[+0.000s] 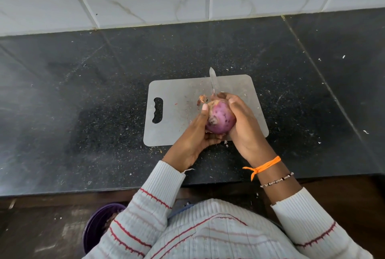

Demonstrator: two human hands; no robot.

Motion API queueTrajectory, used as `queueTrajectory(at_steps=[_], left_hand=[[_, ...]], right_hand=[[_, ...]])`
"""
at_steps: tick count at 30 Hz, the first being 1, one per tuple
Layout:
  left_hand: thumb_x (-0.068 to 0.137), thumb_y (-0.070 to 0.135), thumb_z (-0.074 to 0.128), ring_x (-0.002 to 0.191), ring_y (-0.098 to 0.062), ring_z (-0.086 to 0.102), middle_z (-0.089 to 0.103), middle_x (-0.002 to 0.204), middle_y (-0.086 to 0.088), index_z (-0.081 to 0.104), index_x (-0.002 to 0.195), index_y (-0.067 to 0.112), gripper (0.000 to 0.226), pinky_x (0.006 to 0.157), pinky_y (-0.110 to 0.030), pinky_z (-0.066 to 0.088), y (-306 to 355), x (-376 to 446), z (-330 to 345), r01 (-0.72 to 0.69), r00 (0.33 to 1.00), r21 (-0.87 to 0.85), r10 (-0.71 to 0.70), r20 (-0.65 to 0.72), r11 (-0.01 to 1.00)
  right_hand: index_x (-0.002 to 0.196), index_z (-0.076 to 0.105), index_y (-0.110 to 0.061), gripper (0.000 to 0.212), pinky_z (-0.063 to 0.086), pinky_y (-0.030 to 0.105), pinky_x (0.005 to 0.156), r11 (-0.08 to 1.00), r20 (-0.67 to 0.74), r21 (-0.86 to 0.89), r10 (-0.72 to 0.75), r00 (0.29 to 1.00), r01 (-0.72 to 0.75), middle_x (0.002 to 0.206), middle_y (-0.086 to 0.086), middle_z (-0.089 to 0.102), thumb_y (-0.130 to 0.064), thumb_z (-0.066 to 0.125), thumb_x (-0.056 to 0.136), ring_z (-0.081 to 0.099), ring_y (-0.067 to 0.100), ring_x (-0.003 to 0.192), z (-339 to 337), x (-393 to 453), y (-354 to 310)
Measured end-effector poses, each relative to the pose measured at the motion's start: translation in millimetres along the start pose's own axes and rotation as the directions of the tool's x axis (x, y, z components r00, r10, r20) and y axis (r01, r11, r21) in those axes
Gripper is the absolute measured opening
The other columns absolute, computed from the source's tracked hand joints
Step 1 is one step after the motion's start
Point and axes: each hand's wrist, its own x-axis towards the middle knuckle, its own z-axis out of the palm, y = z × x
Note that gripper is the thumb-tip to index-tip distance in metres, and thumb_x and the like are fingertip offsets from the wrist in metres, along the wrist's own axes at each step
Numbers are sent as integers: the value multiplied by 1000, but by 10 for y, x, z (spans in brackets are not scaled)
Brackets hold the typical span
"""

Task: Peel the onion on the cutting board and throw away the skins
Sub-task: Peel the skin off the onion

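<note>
While both hands cup it above the near right part of the grey cutting board (179, 96), the purple onion (221, 117) sits between them, gripped by the left hand (195, 133) and the right hand (243, 121). A knife blade (212, 79) projects beyond the right hand's fingers. Skin scraps (203, 98) lie on the board, which rests on the dark surface (83, 102); a purple bin (98, 225) stands below.

Head view, steeply downward, close above countertop (83, 92)
</note>
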Motion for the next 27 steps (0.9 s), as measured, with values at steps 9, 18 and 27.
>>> queueTrajectory(at_steps=[9,18,27], left_hand=[[94,56,28,65,-15,65,67,88,-15,59,110,14,55,65,-23,58,28,-27,29,7,1000,-135,-10,-19,991],[89,50,42,94,-22,68,54,125,-17,37,131,10,58,74,-33,58,-8,-64,27,-1,1000,-187,1,-1,982],[90,59,32,58,-16,63,61,84,-22,55,113,3,65,67,-24,57,-4,-6,-80,33,999,-291,-24,32,956]], right_hand=[[112,51,-19,26,52,27,88,963,45,-251,-86,995,95,114,-1,58,-12,59,88,57,14,109,35,-18,69],[96,51,-7,17,51,16,70,970,-170,-232,-112,979,71,103,12,61,-17,38,100,62,12,89,93,34,171],[117,55,-21,37,46,42,99,989,190,-147,7,982,22,133,10,52,-16,55,80,51,23,124,-50,7,75]])
